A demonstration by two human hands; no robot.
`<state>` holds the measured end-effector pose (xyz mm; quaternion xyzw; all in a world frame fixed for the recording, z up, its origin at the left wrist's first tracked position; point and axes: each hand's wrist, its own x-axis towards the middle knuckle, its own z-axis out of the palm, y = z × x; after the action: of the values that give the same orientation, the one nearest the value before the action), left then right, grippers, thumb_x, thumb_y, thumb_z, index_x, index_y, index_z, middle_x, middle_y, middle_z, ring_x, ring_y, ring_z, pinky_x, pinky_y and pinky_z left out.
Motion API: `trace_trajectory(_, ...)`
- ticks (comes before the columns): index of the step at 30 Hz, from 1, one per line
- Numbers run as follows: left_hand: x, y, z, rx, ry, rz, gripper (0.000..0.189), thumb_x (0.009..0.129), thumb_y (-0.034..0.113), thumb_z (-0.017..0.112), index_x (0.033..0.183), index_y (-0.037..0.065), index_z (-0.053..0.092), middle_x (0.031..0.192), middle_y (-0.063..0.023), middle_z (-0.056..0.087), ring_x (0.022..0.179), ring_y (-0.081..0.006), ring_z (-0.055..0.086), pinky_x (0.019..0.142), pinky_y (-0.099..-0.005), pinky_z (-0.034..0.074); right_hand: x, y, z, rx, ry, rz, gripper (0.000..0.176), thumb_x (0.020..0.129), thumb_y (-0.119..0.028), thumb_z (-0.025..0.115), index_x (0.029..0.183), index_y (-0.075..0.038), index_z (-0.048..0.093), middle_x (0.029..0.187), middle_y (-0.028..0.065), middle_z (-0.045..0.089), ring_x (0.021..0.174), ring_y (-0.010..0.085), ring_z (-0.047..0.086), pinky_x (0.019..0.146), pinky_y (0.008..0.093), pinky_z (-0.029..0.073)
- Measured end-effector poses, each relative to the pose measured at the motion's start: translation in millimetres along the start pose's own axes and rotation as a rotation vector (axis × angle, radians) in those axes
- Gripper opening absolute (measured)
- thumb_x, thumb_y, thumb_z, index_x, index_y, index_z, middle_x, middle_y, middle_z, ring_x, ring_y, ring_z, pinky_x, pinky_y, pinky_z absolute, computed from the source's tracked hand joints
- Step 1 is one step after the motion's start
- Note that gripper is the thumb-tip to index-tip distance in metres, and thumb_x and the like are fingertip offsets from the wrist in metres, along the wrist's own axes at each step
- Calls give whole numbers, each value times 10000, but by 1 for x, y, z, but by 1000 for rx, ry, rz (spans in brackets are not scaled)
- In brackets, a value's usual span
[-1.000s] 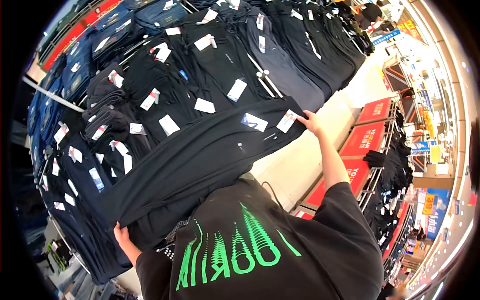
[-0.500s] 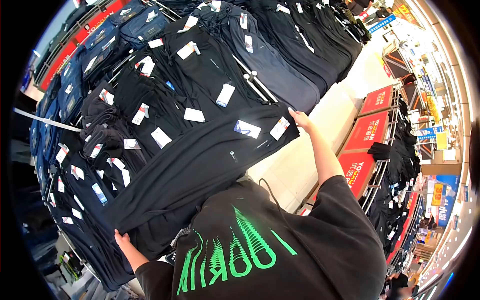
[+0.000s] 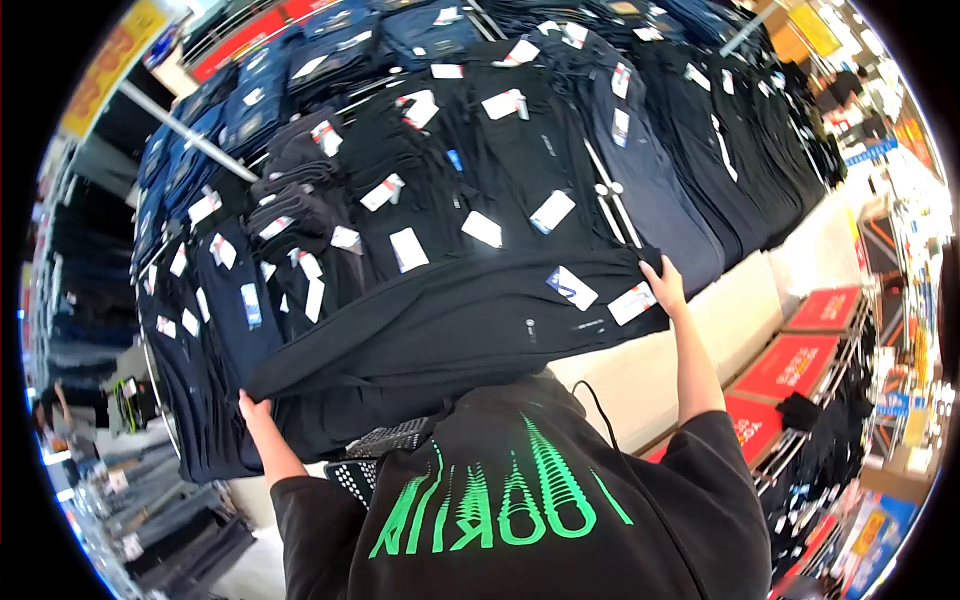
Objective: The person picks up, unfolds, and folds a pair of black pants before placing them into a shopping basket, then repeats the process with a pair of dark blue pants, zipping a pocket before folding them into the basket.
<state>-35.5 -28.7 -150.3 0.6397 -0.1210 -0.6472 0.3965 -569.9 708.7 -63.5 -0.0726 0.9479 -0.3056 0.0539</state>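
A pair of black trousers (image 3: 440,315) is stretched lengthwise between my two hands, above a sloping display of dark trousers. My left hand (image 3: 255,408) pinches the end at the left. At the other end my right hand (image 3: 665,284) has its fingers closed on the edge, beside a white tag (image 3: 632,303). A blue and white tag (image 3: 572,287) lies a little further in on the cloth. The fabric hangs in soft folds along its length.
Tagged black trousers (image 3: 510,140) cover the rack behind, with folded jeans (image 3: 335,55) above them. Metal rods (image 3: 610,200) stick out between the garments. Red signs (image 3: 785,365) front another rack at the right. More jeans (image 3: 165,520) hang at the lower left.
The view has turned and shifted, so the rack sits further right and is more level. Both hands still hold the trousers, which now lie closer to horizontal in view.
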Motion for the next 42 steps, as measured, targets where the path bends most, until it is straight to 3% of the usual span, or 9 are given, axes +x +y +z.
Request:
trace_trajectory(4,-6,-3,-12,43,-127,-181,415,894,339,530,1159,22,554,1256,-119,524,1155,-277,480,1033,-414,326,14,-9,-20,50,173,-174,511,831,-331,638,1098,88,517,1005,277,601,980,345,595,821,366,446)
trace_trajectory(5,2,-5,-25,61,-146,-213,408,881,340,557,1136,20,569,1237,-118,539,1135,-280,495,1026,-415,334,15,-30,-38,115,121,-202,387,859,-253,618,1050,72,529,883,204,612,846,200,587,772,311,450)
trace_trajectory(6,-7,-7,-31,91,-121,-190,402,873,329,574,1122,13,572,1221,-120,549,1112,-280,508,1016,-419,347,15,-53,-54,145,78,-208,364,868,-229,609,1061,68,528,893,183,611,833,180,566,774,295,447)
trace_trajectory(12,-98,-33,-75,19,157,206,479,873,320,586,1149,-67,529,1203,-157,546,1074,-289,532,969,-422,406,83,-54,-100,211,45,-366,485,866,-245,620,1160,115,481,1044,198,603,969,227,571,850,299,427)
trace_trajectory(16,-166,-65,-125,-264,-49,279,457,954,301,428,1229,-63,460,1270,-182,497,1147,-302,491,1013,-444,378,126,-85,-107,204,-191,-358,473,874,-257,599,1178,88,489,1074,167,601,1004,207,563,888,289,410)
trace_trajectory(22,-309,-128,-143,-412,71,252,426,967,283,393,1244,-30,477,1297,-166,484,1194,-299,459,1047,-444,333,212,-84,-51,127,-367,-553,435,873,-268,596,1154,55,515,1059,150,612,995,189,575,865,289,428)
trace_trajectory(28,-317,-193,-220,-342,94,233,429,932,292,495,1202,-41,504,1226,-151,547,1125,-257,521,1007,-400,387,270,-61,15,6,-305,-643,583,854,-378,591,1225,53,465,1174,255,545,1124,342,520,930,356,402)
trace_trajectory(38,-365,-208,-264,-39,-13,226,397,900,239,572,1136,-75,510,1145,-162,579,1020,-240,580,868,-316,506,276,-69,26,-50,-346,-624,561,860,-393,569,1228,17,462,1146,243,561,1094,356,533,912,364,415)
trace_trajectory(42,-391,-227,-248,-210,239,488,526,871,311,603,1217,-60,466,1204,-146,553,1064,-240,554,948,-342,440,289,-44,33,11,-291,-662,573,862,-392,574,1222,43,477,1173,249,549,1131,337,518,941,356,400)
